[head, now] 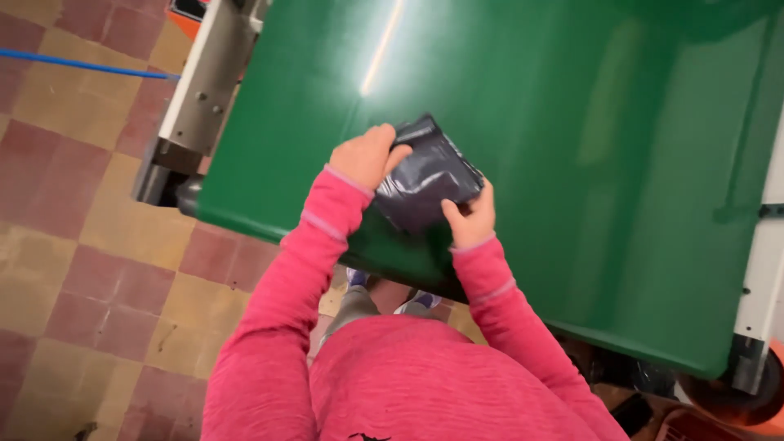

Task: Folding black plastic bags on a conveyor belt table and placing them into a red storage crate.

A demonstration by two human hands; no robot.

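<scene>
Checkered red and tan floor (pixel 98 245) below; a glossy green counter (pixel 572 163) fills my view. My left hand (pixel 365 155) and right hand (pixel 472 220) both grasp a dark plastic bag (pixel 425 184), fingers clamped on its edges, near the counter's front edge. Risk: slick film could slip and drop off that edge

Green conveyor belt (pixel 572 163): cut off at top edge. Dark plastic pouch (pixel 425 175): near corners covered by both hands; contents unseen. Blue hose (pixel 82 64): runs off left edge. Orange object (pixel 739 408): cropped at bottom-right corner.
</scene>
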